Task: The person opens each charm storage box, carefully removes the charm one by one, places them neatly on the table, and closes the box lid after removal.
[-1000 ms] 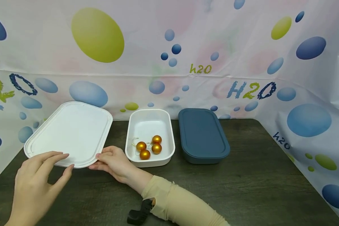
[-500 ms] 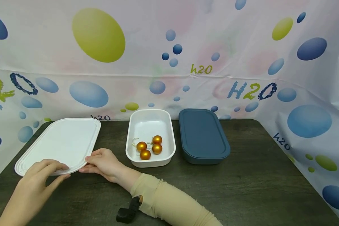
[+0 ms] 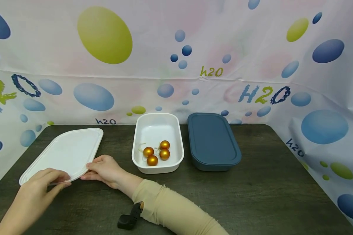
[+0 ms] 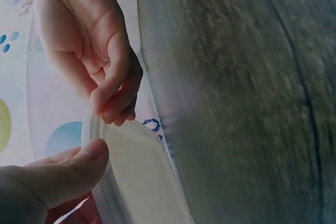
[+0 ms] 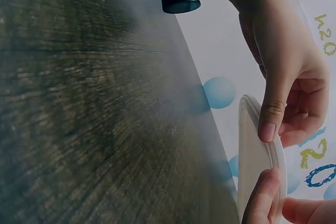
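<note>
A flat white lid (image 3: 67, 150) with rounded corners and a raised rim is held close over the left side of the table in the head view. My left hand (image 3: 41, 189) pinches its near edge, fingers on top and thumb below. At the near right corner, my right hand (image 3: 106, 171) grips it between thumb and fingers. The left wrist view shows my left thumb (image 4: 79, 171) against the lid's edge. To the right of the lid, a white rectangular container (image 3: 157, 129) stands uncovered, with several gold Christmas baubles (image 3: 152, 160) in its near half.
A dark blue container (image 3: 213, 140) with its lid on stands right of the white one. Behind the dark wood table (image 3: 238, 202) hangs a white sheet (image 3: 153, 39) printed with coloured dots. A black wrist camera (image 3: 129, 218) juts from the right sleeve.
The white lid has come down and left from a raised, tilted position. My left fingers have closed in on its near edge, and my right hand has moved left with it.
</note>
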Demonstrator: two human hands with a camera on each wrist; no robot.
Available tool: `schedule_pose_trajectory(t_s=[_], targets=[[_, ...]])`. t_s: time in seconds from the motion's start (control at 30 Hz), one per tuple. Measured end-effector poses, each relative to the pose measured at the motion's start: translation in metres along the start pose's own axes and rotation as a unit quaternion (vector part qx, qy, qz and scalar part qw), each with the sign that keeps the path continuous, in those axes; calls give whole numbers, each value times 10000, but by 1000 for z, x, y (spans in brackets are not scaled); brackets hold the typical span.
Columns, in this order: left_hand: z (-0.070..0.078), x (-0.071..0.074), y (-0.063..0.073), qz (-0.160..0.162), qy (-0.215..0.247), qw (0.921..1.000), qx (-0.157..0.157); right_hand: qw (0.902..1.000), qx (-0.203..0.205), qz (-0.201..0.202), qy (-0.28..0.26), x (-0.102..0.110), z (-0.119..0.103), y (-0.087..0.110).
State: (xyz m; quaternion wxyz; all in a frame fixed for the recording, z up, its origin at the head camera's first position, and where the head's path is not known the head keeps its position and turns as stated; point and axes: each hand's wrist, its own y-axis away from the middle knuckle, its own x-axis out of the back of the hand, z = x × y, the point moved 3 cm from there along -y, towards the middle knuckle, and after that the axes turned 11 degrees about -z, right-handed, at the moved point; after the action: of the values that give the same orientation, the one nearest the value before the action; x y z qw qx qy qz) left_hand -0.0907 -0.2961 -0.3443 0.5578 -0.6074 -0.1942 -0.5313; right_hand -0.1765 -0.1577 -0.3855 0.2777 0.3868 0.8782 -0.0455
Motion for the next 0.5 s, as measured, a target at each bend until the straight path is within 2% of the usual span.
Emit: schedule_pose_trajectory(t_s=[0.17,0.33,0.5], targets=[[-5,-3,2,-129,37,9998,123,9999,26,93,26,-1,4,-3],[-10,-5,2,-360,7,9985,405,9990,114,339,258,-2,8,-6],[-16,-7,4,-479,-70,9976,498,9970,295,592,413,-3,11,-6]])
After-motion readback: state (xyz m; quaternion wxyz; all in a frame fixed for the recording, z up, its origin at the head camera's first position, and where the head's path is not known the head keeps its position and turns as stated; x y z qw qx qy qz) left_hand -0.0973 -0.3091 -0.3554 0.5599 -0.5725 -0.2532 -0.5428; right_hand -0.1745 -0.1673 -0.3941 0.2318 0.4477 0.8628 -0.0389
